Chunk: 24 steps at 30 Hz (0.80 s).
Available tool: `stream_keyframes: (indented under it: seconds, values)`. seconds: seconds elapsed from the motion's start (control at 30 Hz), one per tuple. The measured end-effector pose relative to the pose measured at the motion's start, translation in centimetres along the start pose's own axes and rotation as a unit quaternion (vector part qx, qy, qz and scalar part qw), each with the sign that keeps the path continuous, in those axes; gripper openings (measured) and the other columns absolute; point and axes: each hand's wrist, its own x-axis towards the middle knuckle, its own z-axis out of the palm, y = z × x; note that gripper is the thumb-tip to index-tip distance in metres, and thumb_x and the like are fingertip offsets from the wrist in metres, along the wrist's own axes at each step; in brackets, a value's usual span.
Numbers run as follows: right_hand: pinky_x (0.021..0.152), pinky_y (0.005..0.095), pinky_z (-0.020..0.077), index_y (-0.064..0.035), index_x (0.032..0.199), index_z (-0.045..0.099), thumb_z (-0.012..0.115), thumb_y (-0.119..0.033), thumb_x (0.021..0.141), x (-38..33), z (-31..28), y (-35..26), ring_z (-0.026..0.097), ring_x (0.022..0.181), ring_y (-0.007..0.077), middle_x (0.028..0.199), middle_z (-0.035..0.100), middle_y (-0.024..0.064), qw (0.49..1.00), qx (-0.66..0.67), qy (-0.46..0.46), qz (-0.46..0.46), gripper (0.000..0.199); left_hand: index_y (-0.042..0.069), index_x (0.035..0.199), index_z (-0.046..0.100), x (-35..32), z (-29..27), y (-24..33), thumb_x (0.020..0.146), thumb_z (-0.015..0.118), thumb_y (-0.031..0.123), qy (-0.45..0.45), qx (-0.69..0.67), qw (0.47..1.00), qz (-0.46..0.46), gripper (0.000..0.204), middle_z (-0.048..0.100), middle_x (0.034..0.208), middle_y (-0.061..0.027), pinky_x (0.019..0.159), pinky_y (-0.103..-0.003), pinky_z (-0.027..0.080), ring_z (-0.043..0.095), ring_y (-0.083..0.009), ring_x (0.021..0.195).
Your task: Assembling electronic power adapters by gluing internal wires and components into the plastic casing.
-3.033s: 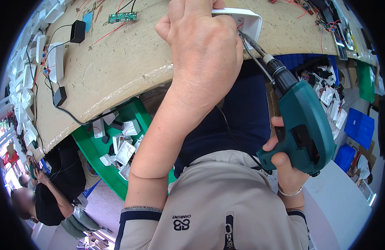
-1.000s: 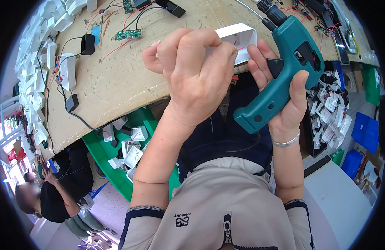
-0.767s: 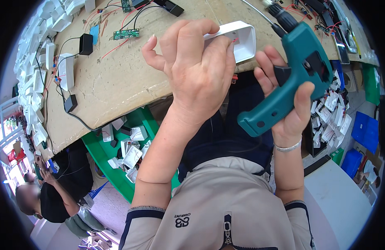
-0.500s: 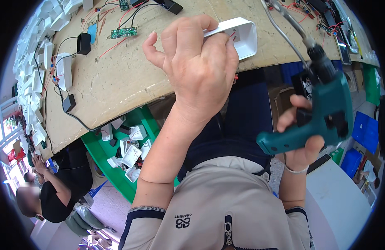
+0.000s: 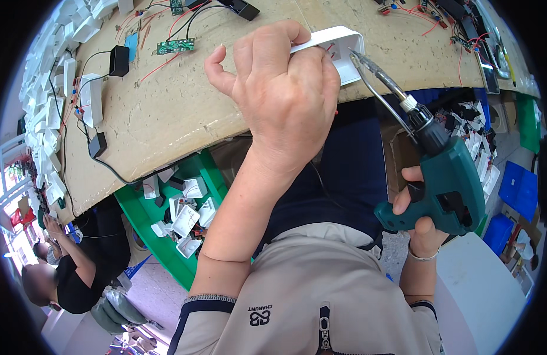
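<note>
My left hand (image 5: pixel 280 94) is closed around a white plastic case (image 5: pixel 351 72), tilted so its open side faces right. Small red wire ends show inside the case; the rest of its inside is hidden by my fingers. My right hand (image 5: pixel 426 235) grips a green soldering gun (image 5: pixel 454 183) by the handle, a finger near its trigger. The gun's metal tip and the thin curved feed tube beside it point up and left, at the open side of the case. Whether the tip touches anything inside cannot be made out.
On the worktable (image 5: pixel 208 112) lie a green circuit board (image 5: pixel 175 46), black boxes with cables (image 5: pixel 119 61) and loose red wires. White cases pile up along the left edge. Below stands a green bin (image 5: pixel 149 231) holding white cases. A co-worker (image 5: pixel 78 275) sits at far left.
My right hand has brought the soldering gun down and left, so its tip has come from above right to the case opening. My left hand and the case have barely moved.
</note>
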Motion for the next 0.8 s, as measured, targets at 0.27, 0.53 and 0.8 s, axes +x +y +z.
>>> stream_keyframes:
  seconds: [0.27, 0.53, 0.8]
  values:
    - [0.054, 0.0245, 0.0486, 0.0074, 0.114, 0.042, 0.072, -0.043, 0.064, 0.7, 0.2, -0.1, 0.058, 0.063, 0.0139, 0.1, 0.056, 0.0194, 0.999, -0.042, -0.009, 0.017, 0.077, 0.009, 0.063, 0.062, 0.0, 0.1, 0.0, 0.061, 0.067, 0.012, 0.002, 0.006, 1.0, 0.003, 0.006, 0.054, 0.08, 0.0005, 0.08, -0.037, 0.023, 0.049, -0.0151, 0.081]
    - [0.052, 0.0231, 0.0469, 0.0077, 0.114, 0.042, 0.073, -0.041, 0.065, 1.3, 0.4, -0.3, 0.057, 0.062, 0.0135, 0.097, 0.055, 0.0184, 0.998, -0.052, 0.003, 0.023, 0.076, 0.008, 0.062, 0.062, 0.1, 0.2, 0.2, 0.06, 0.066, 0.011, -0.003, 0.019, 1.0, -0.001, 0.005, 0.053, 0.08, 0.0008, 0.08, -0.038, 0.024, 0.049, -0.0152, 0.08]
    - [0.052, 0.0224, 0.0463, 0.0081, 0.113, 0.042, 0.074, -0.039, 0.065, 1.6, 0.0, -0.5, 0.056, 0.062, 0.0141, 0.095, 0.055, 0.0177, 0.998, -0.056, -0.031, 0.026, 0.075, 0.008, 0.062, 0.062, 0.1, 0.1, 0.2, 0.06, 0.066, 0.011, 0.0, 0.02, 1.0, -0.002, 0.005, 0.053, 0.079, 0.0009, 0.08, -0.038, 0.024, 0.049, -0.0152, 0.08]
